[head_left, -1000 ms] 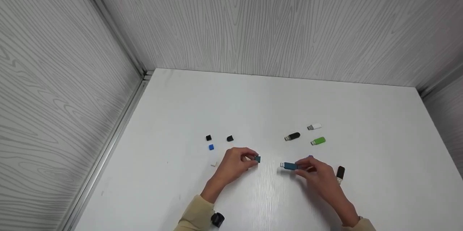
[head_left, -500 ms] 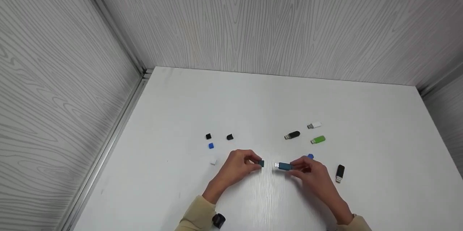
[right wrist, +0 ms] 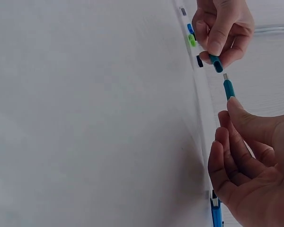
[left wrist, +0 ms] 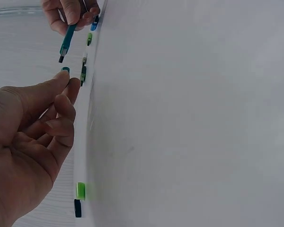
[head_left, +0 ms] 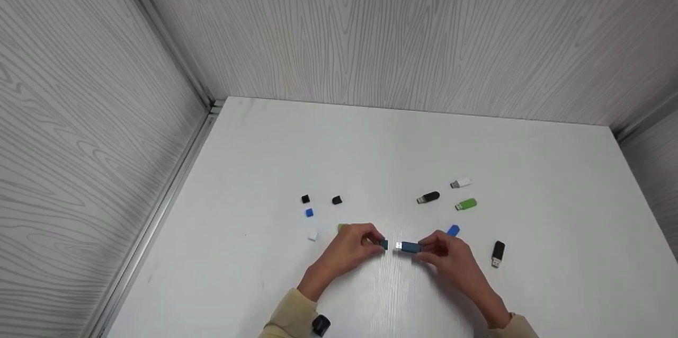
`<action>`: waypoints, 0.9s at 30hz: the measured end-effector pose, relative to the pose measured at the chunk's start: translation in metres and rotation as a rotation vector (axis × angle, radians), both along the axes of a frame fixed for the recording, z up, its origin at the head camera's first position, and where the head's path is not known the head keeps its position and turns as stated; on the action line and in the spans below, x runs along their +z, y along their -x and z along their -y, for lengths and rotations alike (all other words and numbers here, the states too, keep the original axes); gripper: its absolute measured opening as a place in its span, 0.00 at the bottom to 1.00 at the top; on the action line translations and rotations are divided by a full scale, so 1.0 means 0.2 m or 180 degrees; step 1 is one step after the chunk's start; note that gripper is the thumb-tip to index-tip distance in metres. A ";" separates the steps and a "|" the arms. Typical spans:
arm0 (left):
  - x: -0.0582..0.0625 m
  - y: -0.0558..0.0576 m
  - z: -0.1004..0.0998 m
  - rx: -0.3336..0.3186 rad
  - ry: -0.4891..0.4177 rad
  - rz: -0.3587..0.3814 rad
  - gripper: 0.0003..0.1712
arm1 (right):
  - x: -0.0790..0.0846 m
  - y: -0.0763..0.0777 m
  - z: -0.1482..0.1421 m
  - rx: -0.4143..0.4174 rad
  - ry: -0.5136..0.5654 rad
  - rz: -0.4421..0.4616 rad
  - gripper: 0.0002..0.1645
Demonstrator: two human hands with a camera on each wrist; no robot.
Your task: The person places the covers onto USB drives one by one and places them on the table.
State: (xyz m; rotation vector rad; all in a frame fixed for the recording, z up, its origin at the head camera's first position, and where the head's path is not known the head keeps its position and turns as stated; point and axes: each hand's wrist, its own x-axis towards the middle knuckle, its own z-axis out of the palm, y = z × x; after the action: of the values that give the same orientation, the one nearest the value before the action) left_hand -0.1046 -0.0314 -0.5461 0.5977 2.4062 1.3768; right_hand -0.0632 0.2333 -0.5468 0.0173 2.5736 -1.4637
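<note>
My left hand pinches a small teal USB cap between thumb and finger, its hollow end facing right. Opposite it, my right hand pinches a teal USB flash drive by its rear end. The drive's bare metal plug points at the cap, with a narrow gap between the two. Both are held over the white table. In the left wrist view the plug of the drive stands just beyond the cap.
Uncapped drives lie right: black, white, green, blue and another black one. Loose caps lie left: two black, blue, white, and a green one partly behind the left hand. Panels enclose the table.
My right hand has moved left with the teal drive, and the left hand slightly right and nearer with the cap. The gap between plug and cap has narrowed.
</note>
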 end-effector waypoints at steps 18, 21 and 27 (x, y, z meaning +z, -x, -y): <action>-0.03 0.00 0.00 -0.0189 -0.0183 0.0026 0.08 | -0.01 -0.01 0.03 0.0129 0.0116 0.0048 0.13; -0.02 0.00 0.00 -0.0204 -0.0191 0.0022 0.08 | -0.01 -0.01 0.03 0.0140 0.0133 0.0035 0.13; -0.01 -0.01 0.00 -0.0215 -0.0177 0.0088 0.08 | -0.02 -0.01 0.04 0.0139 0.0183 0.0026 0.13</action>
State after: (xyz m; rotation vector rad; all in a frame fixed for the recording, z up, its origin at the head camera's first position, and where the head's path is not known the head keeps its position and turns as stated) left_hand -0.1027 -0.0313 -0.5481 0.6637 2.3111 1.4185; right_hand -0.0620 0.2243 -0.5498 -0.0404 2.5080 -1.5180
